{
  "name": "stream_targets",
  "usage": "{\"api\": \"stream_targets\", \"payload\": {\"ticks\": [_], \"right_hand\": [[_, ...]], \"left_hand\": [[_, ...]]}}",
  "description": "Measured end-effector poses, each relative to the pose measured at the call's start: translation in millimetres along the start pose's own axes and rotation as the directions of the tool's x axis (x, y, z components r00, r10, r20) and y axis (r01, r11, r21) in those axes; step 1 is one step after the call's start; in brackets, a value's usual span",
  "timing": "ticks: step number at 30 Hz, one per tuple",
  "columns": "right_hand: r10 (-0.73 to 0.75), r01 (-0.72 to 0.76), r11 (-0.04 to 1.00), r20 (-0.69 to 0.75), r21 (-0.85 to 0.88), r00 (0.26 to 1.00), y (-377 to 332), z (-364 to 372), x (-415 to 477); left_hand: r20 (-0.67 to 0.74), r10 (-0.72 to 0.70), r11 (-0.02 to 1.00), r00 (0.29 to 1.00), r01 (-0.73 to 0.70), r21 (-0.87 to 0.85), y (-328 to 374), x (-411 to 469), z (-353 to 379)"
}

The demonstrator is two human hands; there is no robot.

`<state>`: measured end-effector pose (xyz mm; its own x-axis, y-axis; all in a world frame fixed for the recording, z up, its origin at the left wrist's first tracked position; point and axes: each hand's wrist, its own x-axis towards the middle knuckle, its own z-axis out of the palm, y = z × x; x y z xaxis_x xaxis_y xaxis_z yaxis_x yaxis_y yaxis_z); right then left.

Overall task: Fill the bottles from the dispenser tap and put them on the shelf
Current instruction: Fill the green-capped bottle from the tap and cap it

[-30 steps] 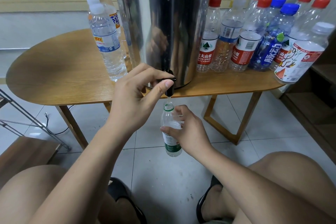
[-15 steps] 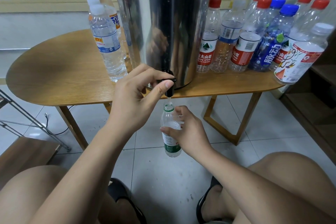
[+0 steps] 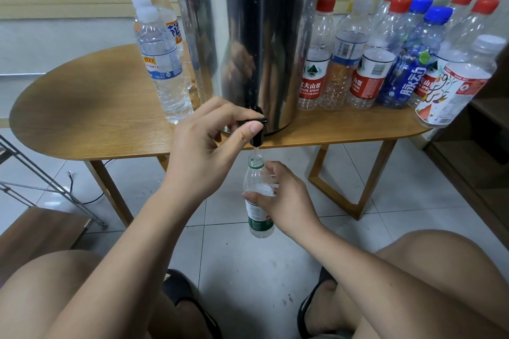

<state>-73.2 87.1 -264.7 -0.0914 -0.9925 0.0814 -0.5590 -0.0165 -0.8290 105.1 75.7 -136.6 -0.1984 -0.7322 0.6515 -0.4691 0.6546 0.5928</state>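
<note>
Nearest to us are our two bare knees, with the tiled floor [image 3: 242, 270] between them.

Our right hand [image 3: 286, 201] grips a small clear bottle [image 3: 255, 217] with a green label. Fingers and thumb are curled round its middle. We hold it upright, off the floor and below the table edge. The bottle is uncapped and its mouth sits directly under the spout, just apart from it. A thin stream of water [image 3: 256, 150] runs from the spout into the mouth. We cannot tell the fill level.

Our left hand [image 3: 203, 146] holds the black tap [image 3: 259, 140]. The fingers are curled over its lever and the thumb presses on its front.

The tap projects from the base of a steel dispenser [image 3: 248, 36], which stands on a wooden table [image 3: 82, 124]. To its left stand capped bottles; the front one [image 3: 162, 63] holds water. To its right stands a cluster of capped empty bottles [image 3: 385, 63] with red, blue and white caps. A wooden shelf [image 3: 468, 168] sits low at the right edge.
</note>
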Motion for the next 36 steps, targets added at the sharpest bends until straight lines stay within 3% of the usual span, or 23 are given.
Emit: {"api": "stream_targets", "payload": {"ticks": [36], "right_hand": [[-0.007,0.007,1.0,-0.005,0.0,1.0,-0.4,-1.2,-0.1]], "left_hand": [[0.009,0.0,1.0,1.0,0.0,0.014,0.7,0.0,-1.1]]}}
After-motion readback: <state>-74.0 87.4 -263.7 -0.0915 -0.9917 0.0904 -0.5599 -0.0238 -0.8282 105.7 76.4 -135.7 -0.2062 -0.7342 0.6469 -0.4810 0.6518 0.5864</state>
